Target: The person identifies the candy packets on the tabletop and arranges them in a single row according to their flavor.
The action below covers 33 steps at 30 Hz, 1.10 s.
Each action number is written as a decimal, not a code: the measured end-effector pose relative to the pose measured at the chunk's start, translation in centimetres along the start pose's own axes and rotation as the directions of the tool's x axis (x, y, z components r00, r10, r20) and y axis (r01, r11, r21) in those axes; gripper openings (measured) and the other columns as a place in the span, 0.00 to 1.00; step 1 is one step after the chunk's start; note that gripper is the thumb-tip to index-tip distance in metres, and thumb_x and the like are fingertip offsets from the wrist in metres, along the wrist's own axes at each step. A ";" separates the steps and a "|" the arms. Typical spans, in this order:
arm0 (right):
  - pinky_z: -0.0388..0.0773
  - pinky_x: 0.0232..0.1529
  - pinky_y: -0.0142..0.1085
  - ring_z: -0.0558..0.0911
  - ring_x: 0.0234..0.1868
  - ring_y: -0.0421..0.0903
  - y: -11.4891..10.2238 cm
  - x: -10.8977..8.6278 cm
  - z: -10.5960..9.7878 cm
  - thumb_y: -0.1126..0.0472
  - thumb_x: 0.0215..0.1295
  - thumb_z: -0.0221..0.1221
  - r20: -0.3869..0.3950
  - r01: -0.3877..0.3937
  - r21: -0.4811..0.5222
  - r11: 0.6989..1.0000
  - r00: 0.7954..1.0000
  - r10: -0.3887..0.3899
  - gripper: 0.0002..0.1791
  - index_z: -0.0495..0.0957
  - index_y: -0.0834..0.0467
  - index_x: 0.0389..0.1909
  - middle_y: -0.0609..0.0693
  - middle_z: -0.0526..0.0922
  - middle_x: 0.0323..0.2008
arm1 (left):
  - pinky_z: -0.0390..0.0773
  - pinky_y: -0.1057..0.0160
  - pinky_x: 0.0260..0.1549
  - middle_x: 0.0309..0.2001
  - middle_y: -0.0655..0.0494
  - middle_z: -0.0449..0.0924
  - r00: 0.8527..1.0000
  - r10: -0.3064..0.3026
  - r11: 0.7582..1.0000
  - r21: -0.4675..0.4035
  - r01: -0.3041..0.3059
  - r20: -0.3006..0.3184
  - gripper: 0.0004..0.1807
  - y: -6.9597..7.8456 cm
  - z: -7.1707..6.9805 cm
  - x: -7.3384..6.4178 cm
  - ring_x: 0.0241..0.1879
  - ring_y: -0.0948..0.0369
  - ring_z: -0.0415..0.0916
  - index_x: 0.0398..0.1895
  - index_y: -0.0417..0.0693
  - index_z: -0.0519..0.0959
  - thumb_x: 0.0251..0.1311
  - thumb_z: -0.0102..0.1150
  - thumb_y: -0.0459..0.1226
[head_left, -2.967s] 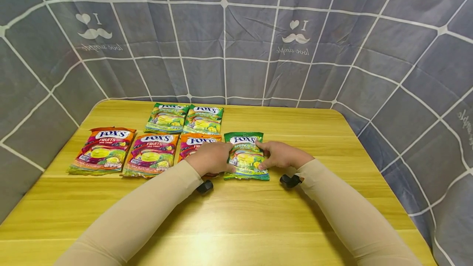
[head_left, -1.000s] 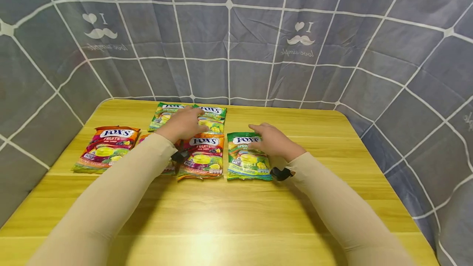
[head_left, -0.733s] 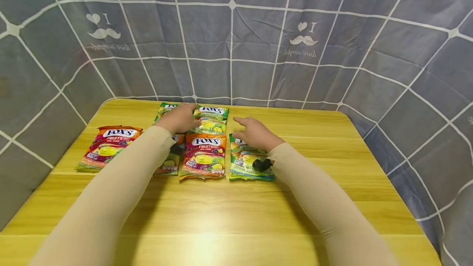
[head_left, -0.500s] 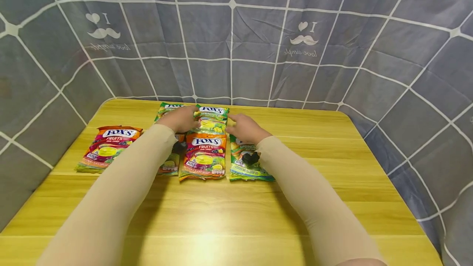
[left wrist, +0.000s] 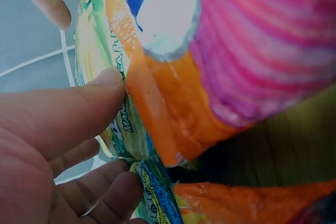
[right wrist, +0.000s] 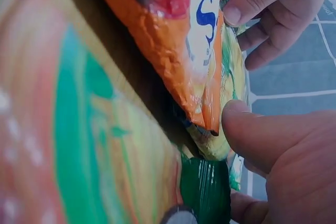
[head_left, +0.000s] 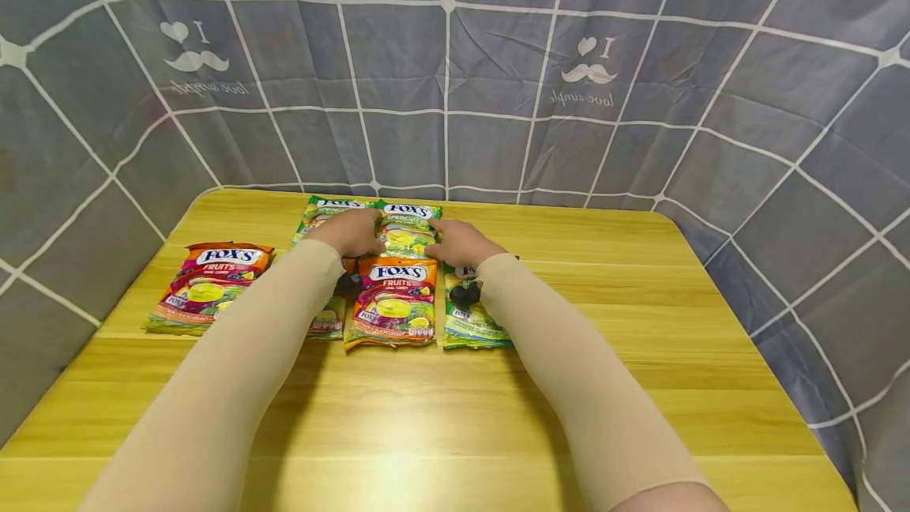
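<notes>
A green Fox's Spring Tea candy bag lies flat in the back row, between my two hands. My left hand touches its left edge and partly covers the neighbouring green candy bag. On the right edge rest the thumb and fingers of my right hand. Both wrist views show thumb and fingers spread apart at the bag's sides, as with the left thumb and the right thumb. Just in front lies an orange-and-purple Fox's Fruits bag, hiding the green bag's lower edge in the wrist views.
Two more Fruits bags, one at far left and one partly under my left forearm, make up the front row. A green bag lies beneath my right wrist. Grey checked cloth rises behind the wooden table.
My left hand has gone from the front green bag to the back row. More recently my right hand has moved left and back onto the right edge of the back green bag.
</notes>
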State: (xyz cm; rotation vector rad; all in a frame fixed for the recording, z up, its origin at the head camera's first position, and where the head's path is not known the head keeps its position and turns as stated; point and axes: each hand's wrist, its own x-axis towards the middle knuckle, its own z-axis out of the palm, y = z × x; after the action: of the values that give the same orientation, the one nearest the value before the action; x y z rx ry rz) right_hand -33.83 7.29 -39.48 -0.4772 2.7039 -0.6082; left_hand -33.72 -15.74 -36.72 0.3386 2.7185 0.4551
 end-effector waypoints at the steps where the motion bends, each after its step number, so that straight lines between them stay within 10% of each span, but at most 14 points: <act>1: 0.75 0.63 0.47 0.83 0.57 0.55 -0.1 0.0 0.0 0.48 0.79 0.58 -0.001 0.003 -0.007 1.000 1.000 -0.003 0.41 0.51 0.50 0.86 0.56 0.67 0.80 | 0.70 0.38 0.72 0.78 0.36 0.64 1.000 -0.001 1.000 -0.001 0.001 0.001 0.44 0.0 0.0 0.0 0.75 0.38 0.67 0.85 0.40 0.52 0.75 0.62 0.44; 5: 0.61 0.80 0.52 0.67 0.79 0.57 -0.3 0.1 0.1 0.48 0.79 0.58 0.000 0.017 -0.045 0.999 1.000 -0.017 0.42 0.52 0.53 0.85 0.58 0.68 0.78 | 0.72 0.38 0.70 0.79 0.36 0.64 1.000 -0.007 1.000 0.000 0.007 0.003 0.45 0.2 0.1 0.2 0.74 0.38 0.68 0.85 0.41 0.53 0.73 0.64 0.44; 10: 0.51 0.84 0.53 0.69 0.78 0.57 -0.6 0.1 0.1 0.47 0.79 0.59 0.002 0.013 -0.082 0.997 1.000 -0.012 0.41 0.54 0.53 0.85 0.58 0.71 0.77 | 0.70 0.38 0.72 0.79 0.36 0.63 1.000 -0.017 1.000 -0.002 0.017 -0.009 0.46 0.3 0.3 0.2 0.75 0.38 0.66 0.84 0.41 0.55 0.71 0.67 0.45; 33: 0.58 0.81 0.52 0.66 0.78 0.58 -0.5 0.6 0.3 0.43 0.76 0.61 -0.030 -0.042 -0.042 0.998 0.999 0.040 0.44 0.56 0.54 0.84 0.56 0.69 0.78 | 0.67 0.39 0.74 0.80 0.37 0.60 1.000 -0.001 0.999 -0.049 0.000 -0.017 0.46 0.6 0.3 0.5 0.78 0.38 0.61 0.85 0.42 0.55 0.70 0.68 0.43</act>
State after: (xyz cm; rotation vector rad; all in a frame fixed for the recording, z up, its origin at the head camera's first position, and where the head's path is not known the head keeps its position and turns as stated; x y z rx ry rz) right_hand -34.12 6.54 -39.68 -0.4256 2.7514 -0.5516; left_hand -33.94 -14.91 -36.95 0.3217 2.7189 0.5264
